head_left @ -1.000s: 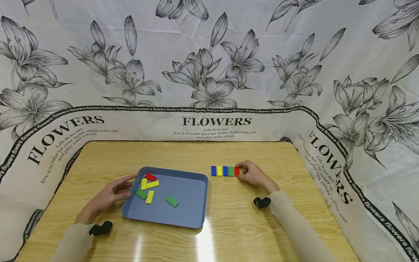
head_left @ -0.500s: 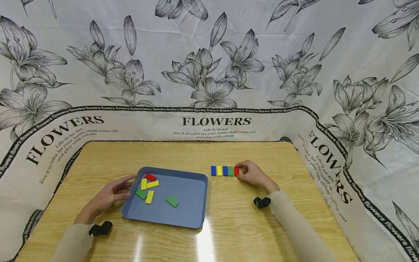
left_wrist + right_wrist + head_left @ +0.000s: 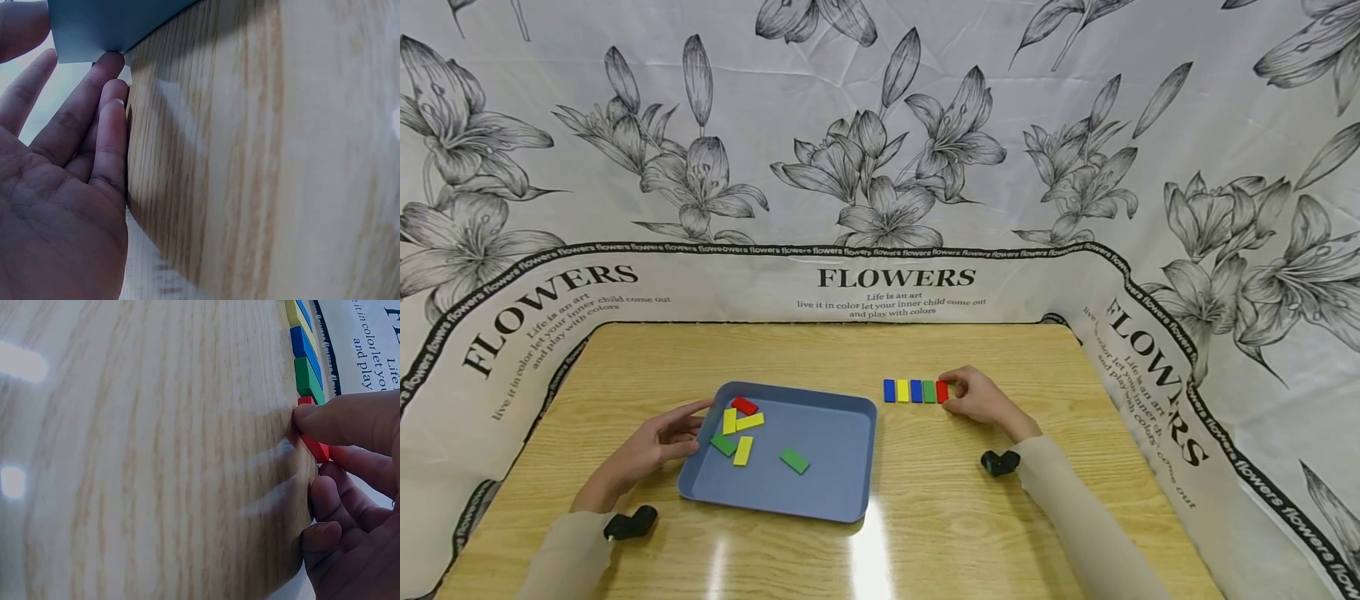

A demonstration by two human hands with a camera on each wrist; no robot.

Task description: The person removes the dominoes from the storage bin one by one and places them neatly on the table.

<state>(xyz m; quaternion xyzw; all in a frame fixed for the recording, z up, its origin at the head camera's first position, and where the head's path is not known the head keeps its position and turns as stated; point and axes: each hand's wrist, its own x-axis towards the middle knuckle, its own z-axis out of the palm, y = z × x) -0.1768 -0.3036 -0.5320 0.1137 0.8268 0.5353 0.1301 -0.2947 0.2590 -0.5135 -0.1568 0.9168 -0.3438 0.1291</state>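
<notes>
My right hand [image 3: 988, 402] pinches a red rectangular block [image 3: 317, 449] between thumb and fingers. That block is the right end of a row on the table, with a green block [image 3: 929, 392], a blue block [image 3: 916, 392], a yellow block [image 3: 902, 391] and another blue block [image 3: 890, 391] running leftward. At the left side of a blue-grey tray [image 3: 827, 475], my left hand [image 3: 643, 450] touches the outer wall with extended fingers, as the left wrist view shows. Inside the tray lie a red block [image 3: 745, 406], several yellow blocks and two green ones.
The wooden table [image 3: 940, 517] carries the tray and the row. A white cloth [image 3: 887, 287] with printed flowers and lettering hangs along the back and both sides of the table. Each wrist wears a small black device.
</notes>
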